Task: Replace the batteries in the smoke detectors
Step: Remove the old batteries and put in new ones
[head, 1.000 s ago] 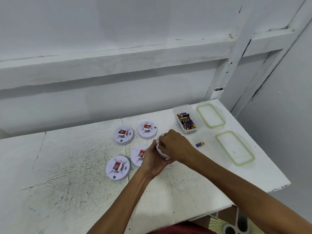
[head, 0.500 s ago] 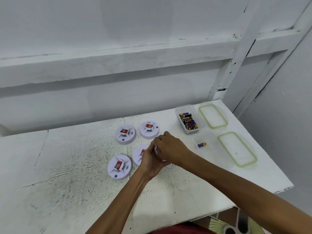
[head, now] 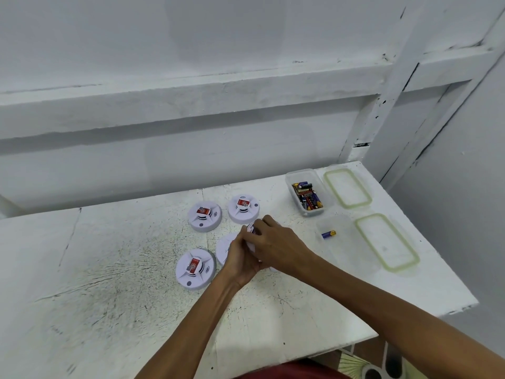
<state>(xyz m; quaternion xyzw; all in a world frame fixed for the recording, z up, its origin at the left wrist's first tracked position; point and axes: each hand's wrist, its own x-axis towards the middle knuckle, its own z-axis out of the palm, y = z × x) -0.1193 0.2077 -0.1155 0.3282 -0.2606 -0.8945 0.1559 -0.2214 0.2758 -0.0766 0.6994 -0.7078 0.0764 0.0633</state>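
here, at the centre of the frame, the left hand [head: 240,258] and right hand [head: 276,247] both grasp one smoke detector [head: 250,229] over the table [head: 136,296], and fingers hide most of it. the step looks like working its battery compartment. the next move likely calls for a fresh cell from the battery box [head: 308,198] at upper right. the detector is a round disc with no long axis. it seems tipped on edge, but its facing is unclear.
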